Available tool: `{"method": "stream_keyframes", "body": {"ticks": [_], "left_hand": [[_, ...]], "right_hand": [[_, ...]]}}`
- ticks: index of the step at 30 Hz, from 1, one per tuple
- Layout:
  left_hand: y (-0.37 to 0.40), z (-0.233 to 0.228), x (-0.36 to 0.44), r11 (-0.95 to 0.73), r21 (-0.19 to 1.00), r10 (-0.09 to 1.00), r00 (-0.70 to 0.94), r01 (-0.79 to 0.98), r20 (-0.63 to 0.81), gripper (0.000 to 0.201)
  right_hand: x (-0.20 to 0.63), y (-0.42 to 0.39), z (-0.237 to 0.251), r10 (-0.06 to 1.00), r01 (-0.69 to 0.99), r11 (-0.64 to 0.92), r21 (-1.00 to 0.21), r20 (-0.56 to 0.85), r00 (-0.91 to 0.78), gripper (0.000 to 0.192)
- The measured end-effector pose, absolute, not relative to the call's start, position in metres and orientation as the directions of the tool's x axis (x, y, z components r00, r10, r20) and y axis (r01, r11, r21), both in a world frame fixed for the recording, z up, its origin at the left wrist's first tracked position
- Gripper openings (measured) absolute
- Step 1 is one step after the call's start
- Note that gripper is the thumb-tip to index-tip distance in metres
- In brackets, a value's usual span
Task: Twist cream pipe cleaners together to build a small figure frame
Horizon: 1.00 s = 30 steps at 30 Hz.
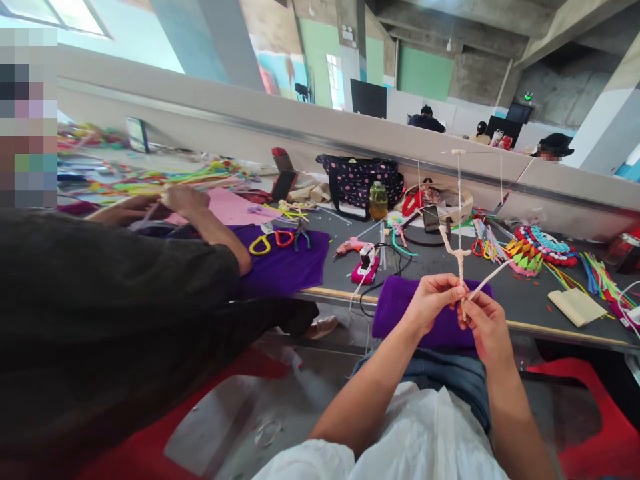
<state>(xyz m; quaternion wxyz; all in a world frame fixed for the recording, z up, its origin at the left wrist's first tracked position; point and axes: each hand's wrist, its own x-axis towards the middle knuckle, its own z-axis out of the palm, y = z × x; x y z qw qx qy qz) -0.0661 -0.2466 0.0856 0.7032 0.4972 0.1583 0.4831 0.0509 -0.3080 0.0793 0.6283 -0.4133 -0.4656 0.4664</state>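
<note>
Both of my hands meet over a purple cloth (pixel 395 310) at the table's front edge. My left hand (pixel 434 300) pinches the stem of a cream pipe-cleaner figure (pixel 461 261), which stands upright and branches at the top. Just below, my right hand (pixel 485 327) is closed at the stem's lower end. A loose pale pipe cleaner (pixel 493 279) slants up to the right from between my fingers. Thin upright strands rise above the figure, with a small cream piece (pixel 458 153) on top.
A hot glue gun (pixel 353 247) and a pink power strip (pixel 365 267) lie left of my hands. Further left are pliers (pixel 302 239) and yellow-handled scissors (pixel 260 245), beside a co-worker's arm (pixel 220 230). A jar (pixel 379 201), a polka-dot bag (pixel 350 180) and beaded craftwork (pixel 543 247) stand behind.
</note>
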Motion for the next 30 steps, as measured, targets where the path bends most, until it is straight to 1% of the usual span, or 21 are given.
{"method": "stream_keyframes", "body": {"ticks": [3, 5, 8, 11, 14, 17, 22, 24, 26, 27, 28, 30], "left_hand": [[-0.247, 0.085, -0.064, -0.017, 0.867, 0.879, 0.406, -0.499, 0.251, 0.031], [-0.247, 0.085, -0.063, -0.062, 0.867, 0.896, 0.356, -0.494, 0.267, 0.030], [-0.246, 0.084, -0.062, -0.100, 0.860, 0.911, 0.302, -0.500, 0.281, 0.029], [-0.245, 0.083, -0.062, -0.090, 0.853, 0.917, 0.292, -0.515, 0.273, 0.027], [-0.243, 0.082, -0.063, -0.066, 0.858, 0.906, 0.330, -0.510, 0.266, 0.027], [-0.243, 0.084, -0.066, -0.047, 0.860, 0.886, 0.377, -0.508, 0.271, 0.028], [-0.244, 0.088, -0.071, -0.001, 0.852, 0.840, 0.462, -0.523, 0.284, 0.030], [-0.241, 0.088, -0.071, 0.025, 0.850, 0.824, 0.493, -0.526, 0.280, 0.031], [-0.235, 0.087, -0.069, 0.036, 0.857, 0.822, 0.504, -0.514, 0.267, 0.031], [-0.231, 0.086, -0.067, 0.031, 0.863, 0.830, 0.495, -0.504, 0.259, 0.030], [-0.226, 0.085, -0.065, 0.022, 0.871, 0.840, 0.482, -0.491, 0.251, 0.030], [-0.214, 0.082, -0.060, -0.011, 0.875, 0.876, 0.417, -0.484, 0.242, 0.031]], "right_hand": [[0.050, -0.307, 0.074, 0.924, 0.009, 0.293, -0.956, 0.286, 0.256, 0.018], [0.050, -0.305, 0.070, 0.882, 0.140, 0.320, -0.937, 0.349, 0.317, 0.019], [0.050, -0.304, 0.066, 0.842, 0.235, 0.349, -0.907, 0.413, 0.348, 0.020], [0.051, -0.303, 0.066, 0.877, 0.197, 0.328, -0.924, 0.375, 0.300, 0.019], [0.054, -0.302, 0.069, 0.923, 0.096, 0.283, -0.954, 0.298, 0.244, 0.019], [0.056, -0.302, 0.073, 0.944, -0.008, 0.258, -0.966, 0.251, 0.213, 0.019], [0.054, -0.304, 0.077, 0.983, -0.213, 0.169, -0.962, 0.147, 0.112, 0.017], [0.052, -0.303, 0.076, 0.989, -0.267, 0.145, -0.953, 0.130, 0.071, 0.016], [0.051, -0.298, 0.075, 0.982, -0.262, 0.181, -0.948, 0.162, 0.094, 0.017], [0.051, -0.294, 0.073, 0.972, -0.228, 0.222, -0.948, 0.197, 0.130, 0.017], [0.051, -0.288, 0.071, 0.955, -0.168, 0.270, -0.948, 0.241, 0.175, 0.017], [0.052, -0.275, 0.067, 0.903, 0.006, 0.355, -0.935, 0.344, 0.257, 0.018]]}}
